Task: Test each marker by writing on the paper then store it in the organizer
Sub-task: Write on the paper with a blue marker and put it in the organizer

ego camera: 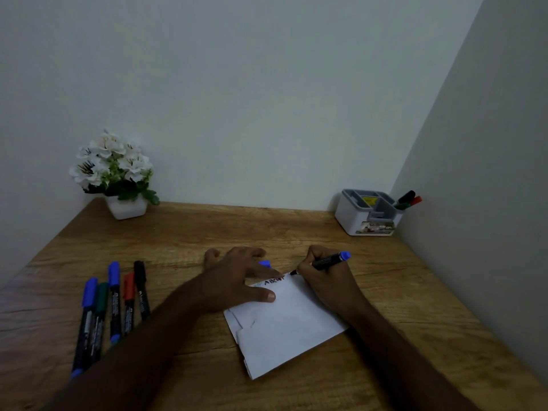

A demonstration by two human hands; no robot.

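From my remote seat I see the right hand [323, 280] curled round a black marker [321, 263] with a blue end, its dark tip touching the far edge of the folded white paper [284, 324]; the marker's blue end points up and to the right, away from the sheet; dark letters sit along the paper's far edge, just left of the tip; the left hand [237, 277] lies flat with straight, spread fingers pressing the paper's far left corner, the thumb stretched across the sheet; a small blue cap [264, 264] peeks out just beyond the left fingers, and I cannot tell whether the hand touches it; the paper rests on the wooden desk [184, 232] near its middle; to the left, well apart from the paper, five capped markers [112, 304] lie side by side, two blue, one green, one red, one black; the grey and white organizer [367, 213] stands at the far right corner against the wall, with three markers [407, 199] leaning out of its right compartment; a white flower pot [126, 207] stands at the far left corner
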